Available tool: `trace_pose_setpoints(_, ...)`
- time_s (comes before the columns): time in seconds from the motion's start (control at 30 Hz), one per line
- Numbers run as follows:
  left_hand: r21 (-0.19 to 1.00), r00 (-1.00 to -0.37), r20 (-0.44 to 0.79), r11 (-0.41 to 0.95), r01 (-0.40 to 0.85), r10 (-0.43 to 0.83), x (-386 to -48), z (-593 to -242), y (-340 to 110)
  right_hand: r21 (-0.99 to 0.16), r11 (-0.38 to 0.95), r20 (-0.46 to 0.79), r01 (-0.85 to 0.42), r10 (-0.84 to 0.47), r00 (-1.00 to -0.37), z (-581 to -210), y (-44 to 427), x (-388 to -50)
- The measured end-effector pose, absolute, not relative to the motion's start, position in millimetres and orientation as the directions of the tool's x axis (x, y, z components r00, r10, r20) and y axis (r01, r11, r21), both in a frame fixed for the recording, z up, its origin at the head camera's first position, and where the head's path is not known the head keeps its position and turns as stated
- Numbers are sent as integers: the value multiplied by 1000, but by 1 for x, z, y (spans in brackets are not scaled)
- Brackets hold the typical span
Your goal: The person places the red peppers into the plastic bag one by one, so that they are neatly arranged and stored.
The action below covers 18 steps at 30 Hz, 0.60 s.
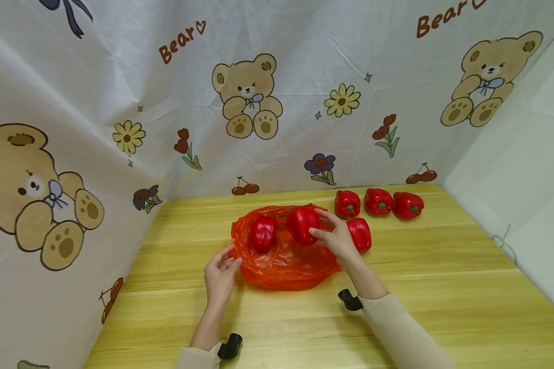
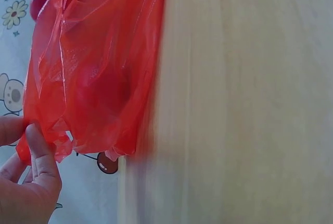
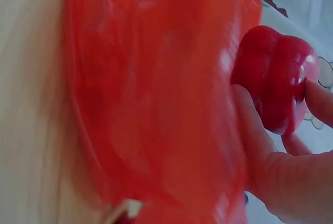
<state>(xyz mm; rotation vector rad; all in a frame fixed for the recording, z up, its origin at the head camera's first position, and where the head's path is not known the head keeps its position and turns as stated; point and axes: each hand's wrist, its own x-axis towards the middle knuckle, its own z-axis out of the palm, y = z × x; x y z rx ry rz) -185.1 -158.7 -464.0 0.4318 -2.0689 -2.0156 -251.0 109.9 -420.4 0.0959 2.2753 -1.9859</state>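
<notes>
A red plastic bag (image 1: 281, 277) lies spread open on the table, with one red bell pepper (image 1: 263, 233) in its left part. My left hand (image 1: 220, 277) pinches the bag's left edge between thumb and fingers; the left wrist view shows this hand (image 2: 36, 177) at the rim of the bag (image 2: 99, 67). Over the bag's right part, my right hand (image 1: 336, 237) grips another red pepper (image 1: 303, 225). In the right wrist view the thumb and fingers of that hand (image 3: 291, 172) are round the pepper (image 3: 273, 78), beside the bag (image 3: 156, 88).
Three red peppers (image 1: 348, 203) (image 1: 378, 201) (image 1: 408, 205) stand in a row at the back right of the wooden table (image 1: 443, 287). Another pepper (image 1: 360, 234) lies just right of the bag, behind my right hand. A cloth printed with bears (image 1: 295, 154) hangs behind the table.
</notes>
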Motion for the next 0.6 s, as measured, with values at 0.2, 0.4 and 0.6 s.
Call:
trace_pose_setpoints(0.2, 999, -933, -43, 12, -51, -358, -185, -464, -158, -977, 156, -145, 142, -7, -989, -440, 90, -259)
trace_pose_setpoints(0.4, 999, -936, -24, 20, -33, -350, -185, -463, -159, -974, 152, -167, 170, 38, -985, -451, 79, -267)
trace_pose_setpoints(0.6, 999, -932, -29, 23, -40, -362, -186, -465, -159, -970, 167, -167, 177, 74, -983, -455, 69, -272)
